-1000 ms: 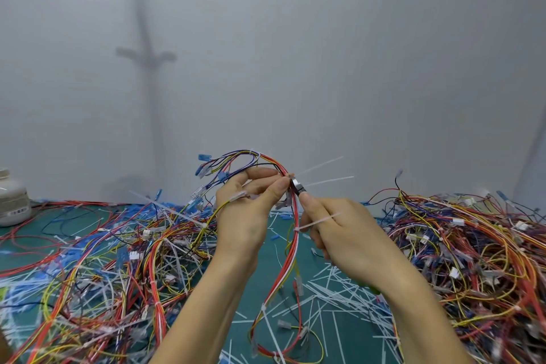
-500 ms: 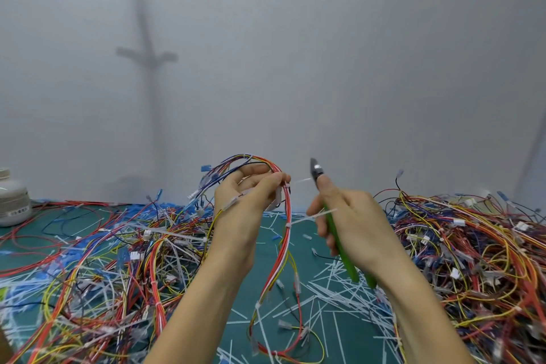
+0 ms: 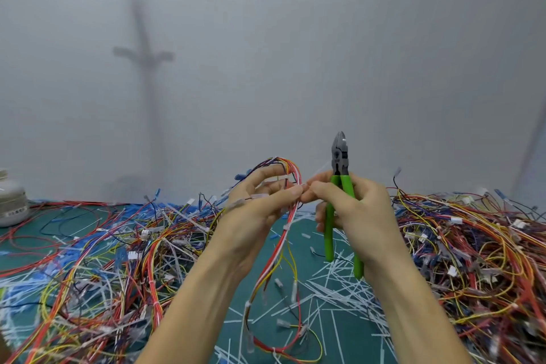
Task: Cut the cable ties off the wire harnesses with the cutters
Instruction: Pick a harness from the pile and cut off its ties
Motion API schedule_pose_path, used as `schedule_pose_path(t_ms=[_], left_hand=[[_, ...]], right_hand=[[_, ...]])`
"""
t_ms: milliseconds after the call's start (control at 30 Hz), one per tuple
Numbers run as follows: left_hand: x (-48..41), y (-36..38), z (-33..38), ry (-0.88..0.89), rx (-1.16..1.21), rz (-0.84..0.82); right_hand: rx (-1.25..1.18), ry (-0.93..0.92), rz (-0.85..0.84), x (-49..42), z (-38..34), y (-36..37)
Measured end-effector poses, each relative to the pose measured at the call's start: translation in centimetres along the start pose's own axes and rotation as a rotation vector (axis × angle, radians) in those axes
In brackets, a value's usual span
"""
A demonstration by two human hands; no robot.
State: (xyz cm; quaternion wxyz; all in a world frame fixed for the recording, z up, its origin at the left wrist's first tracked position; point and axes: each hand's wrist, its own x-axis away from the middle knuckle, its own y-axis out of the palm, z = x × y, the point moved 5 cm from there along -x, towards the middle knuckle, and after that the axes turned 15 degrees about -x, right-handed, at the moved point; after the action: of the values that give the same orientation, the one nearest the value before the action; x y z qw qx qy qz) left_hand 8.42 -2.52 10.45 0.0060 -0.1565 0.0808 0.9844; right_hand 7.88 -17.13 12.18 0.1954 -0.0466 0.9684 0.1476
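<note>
Cut cable ties [image 3: 334,289] lie scattered on the near part of the green mat [image 3: 348,334]. Above the mat, the left hand [image 3: 257,216] pinches a red-and-white wire harness [image 3: 288,224], which hangs down toward the mat. The right hand [image 3: 363,210] wraps its fingers round the green cutters [image 3: 339,156], blades upward, its thumb tip meeting the left fingertips. Harness piles [image 3: 472,245] cover the mat's left and right sides.

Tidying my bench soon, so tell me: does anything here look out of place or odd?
Nothing looks damaged. The untidy part is the cut tie offcuts strewn over the green mat between the wire piles. The cutters in the right hand point straight up, clear of the harness the left hand holds.
</note>
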Motion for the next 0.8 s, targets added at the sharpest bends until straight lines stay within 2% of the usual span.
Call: schedule_pose_path(t_ms=[133,233,300,400,500,600,667,800], left_hand=[[-0.1,0.1,-0.2,-0.003,-0.019,-0.095],[-0.1,0.1,-0.2,0.026,-0.097,-0.115],[-0.2,-0.1,-0.2,0.039,-0.123,-0.086],[-0.2,-0.5,0.0,0.053,-0.112,0.0],[-0.2,-0.9,0.2,0.055,-0.084,0.065],[-0.3,-1.3,0.3,0.062,-0.098,0.133],[-0.4,-1.5,0.1,0.063,-0.107,0.178],[-0.5,-1.7,-0.1,0.06,-0.118,0.213]], right_hand=[[0.082,-0.037,-0.045,0.1,-0.2,0.2],[0.071,-0.091,0.016,0.0,0.1,0.5],[0.059,-0.089,0.046,-0.1,0.4,0.5],[0.067,-0.058,0.003,0.0,0.4,0.5],[0.102,0.06,-0.078,0.0,0.6,0.3],[0.401,0.182,-0.211,0.2,1.3,-0.2],[0.619,0.178,-0.251,0.2,1.5,-0.5],[0.715,0.141,-0.252,0.2,1.2,-0.6]])
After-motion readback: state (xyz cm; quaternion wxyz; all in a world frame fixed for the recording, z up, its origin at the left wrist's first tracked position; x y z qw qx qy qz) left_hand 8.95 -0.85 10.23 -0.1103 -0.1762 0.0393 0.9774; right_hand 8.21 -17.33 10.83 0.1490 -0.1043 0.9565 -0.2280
